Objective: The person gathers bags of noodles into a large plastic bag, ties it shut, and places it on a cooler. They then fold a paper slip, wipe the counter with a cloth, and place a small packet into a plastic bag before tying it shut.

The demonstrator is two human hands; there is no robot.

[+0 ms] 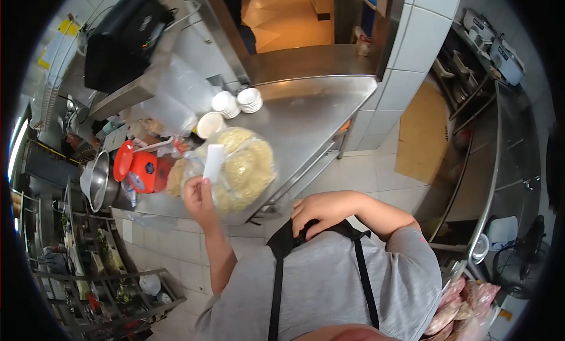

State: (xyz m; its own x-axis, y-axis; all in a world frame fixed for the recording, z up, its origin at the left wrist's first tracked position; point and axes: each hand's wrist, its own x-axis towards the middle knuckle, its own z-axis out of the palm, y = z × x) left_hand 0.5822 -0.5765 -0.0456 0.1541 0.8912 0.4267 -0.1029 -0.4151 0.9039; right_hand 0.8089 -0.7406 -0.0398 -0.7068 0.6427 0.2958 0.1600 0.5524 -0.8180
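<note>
My left hand (201, 201) is closed on a small flat white slip (213, 162), held up with the thumb on its lower end. Beneath it on the steel counter lies a large clear plastic bag (250, 170) filled with pale yellow, crumbly-looking food. At my chest, my right hand (323, 214) has its fingers curled over the top of the black apron (283, 240); part of the fingers is hidden by the cloth. Left of the bag stands a red kitchen scale (152, 171).
Stacks of white cups (226, 104) and a white tub (210, 125) stand behind the bag. A metal bowl (101, 182) leans at the left. A black machine (126, 38) sits on a raised shelf. Cardboard (421, 135) lies on the floor at right.
</note>
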